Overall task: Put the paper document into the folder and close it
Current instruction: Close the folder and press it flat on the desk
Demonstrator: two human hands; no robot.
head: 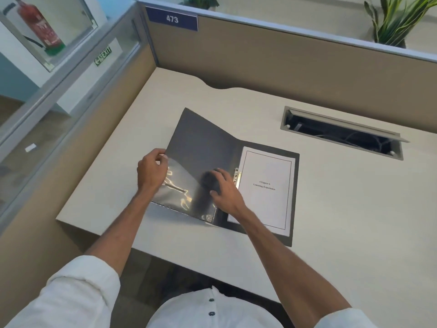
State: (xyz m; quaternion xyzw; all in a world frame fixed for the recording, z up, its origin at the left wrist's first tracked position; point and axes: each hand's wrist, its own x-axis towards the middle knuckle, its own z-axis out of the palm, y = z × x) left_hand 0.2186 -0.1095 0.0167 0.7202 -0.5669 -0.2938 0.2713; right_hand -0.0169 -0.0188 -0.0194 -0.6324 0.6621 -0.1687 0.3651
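Note:
A dark grey folder (203, 136) lies open on the desk, its left cover raised off the surface. The white paper document (267, 185), printed with a chapter title, lies flat on the folder's right half beside the metal clip (237, 177) at the spine. My left hand (152, 172) grips the left edge of the raised cover together with its clear plastic sleeve (182, 188). My right hand (224, 190) rests at the spine, its fingers spread against the sleeve, partly seen through the plastic.
The beige desk (343, 209) is walled by tan partitions at the back and left. An open cable slot (343, 133) sits at the back right. A potted plant (397, 22) stands behind the partition. The desk's front edge runs close below the folder.

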